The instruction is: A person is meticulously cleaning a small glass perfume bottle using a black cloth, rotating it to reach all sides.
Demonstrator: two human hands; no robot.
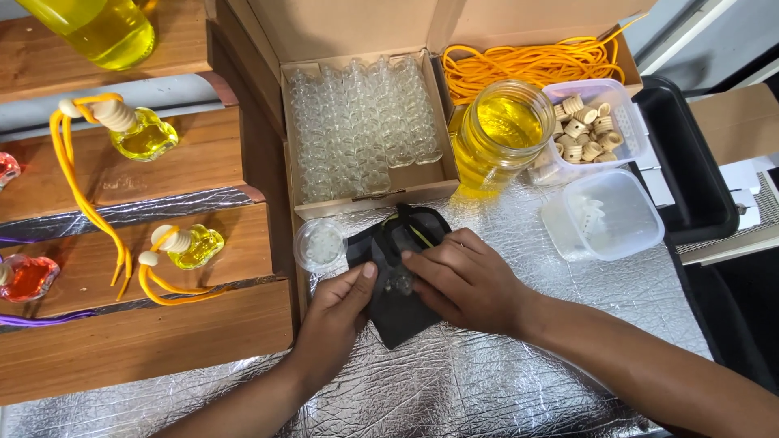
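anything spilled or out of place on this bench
No spill shows. The open jar of yellow liquid stands upright with no lid, close to the box of empty glass bottles. Both hands, left and right, grip a black pouch on the foil-covered table. Nothing else stands out.

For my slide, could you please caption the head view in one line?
Both hands, left hand and right hand, hold a small black fabric pouch over crinkled silver foil.
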